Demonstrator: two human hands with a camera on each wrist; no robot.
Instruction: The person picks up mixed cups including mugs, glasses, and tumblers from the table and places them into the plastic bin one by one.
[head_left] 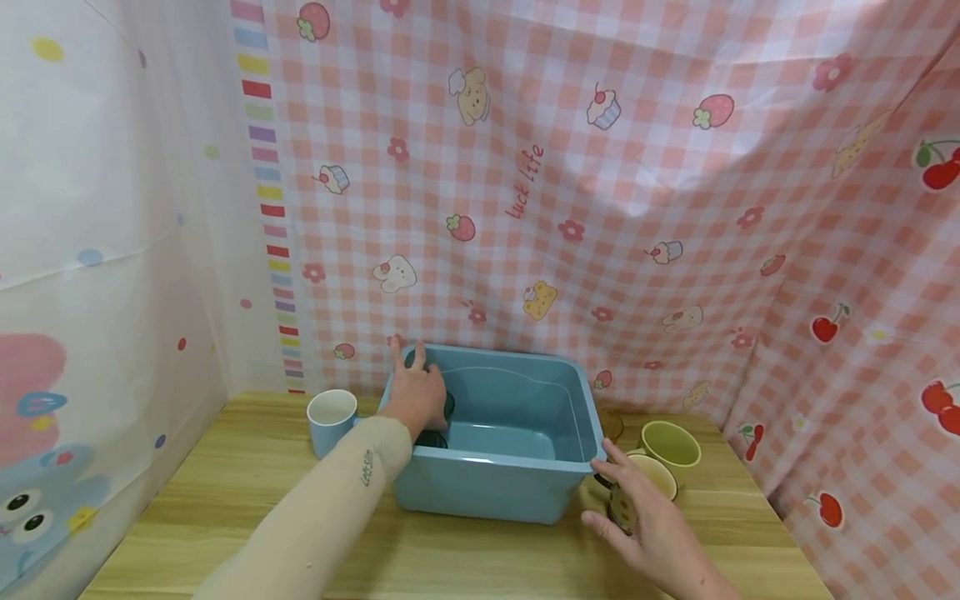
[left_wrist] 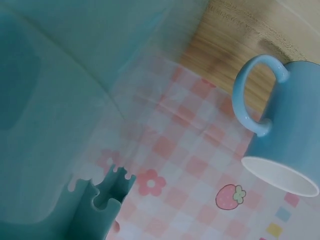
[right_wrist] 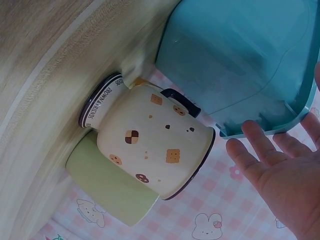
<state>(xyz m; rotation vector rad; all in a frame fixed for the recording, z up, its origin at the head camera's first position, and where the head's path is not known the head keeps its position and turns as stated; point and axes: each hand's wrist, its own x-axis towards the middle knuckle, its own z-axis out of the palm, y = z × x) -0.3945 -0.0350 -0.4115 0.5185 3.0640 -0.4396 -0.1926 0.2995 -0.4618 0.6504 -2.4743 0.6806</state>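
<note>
Standing between the hands (head_left: 417, 397) (head_left: 648, 521) is a blue bin (head_left: 487, 489).

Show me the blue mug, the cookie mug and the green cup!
Blue mug (left_wrist: 294, 122): left wrist view, on its outer side.
Cookie mug (right_wrist: 157, 140): right wrist view, on its printed side.
Green cup (right_wrist: 107, 182): right wrist view, on its outer side.

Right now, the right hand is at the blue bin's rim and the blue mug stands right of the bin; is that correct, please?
Not quite: the blue mug stands left of the blue bin, as the head view shows. The right hand is at the bin's rim.
</note>
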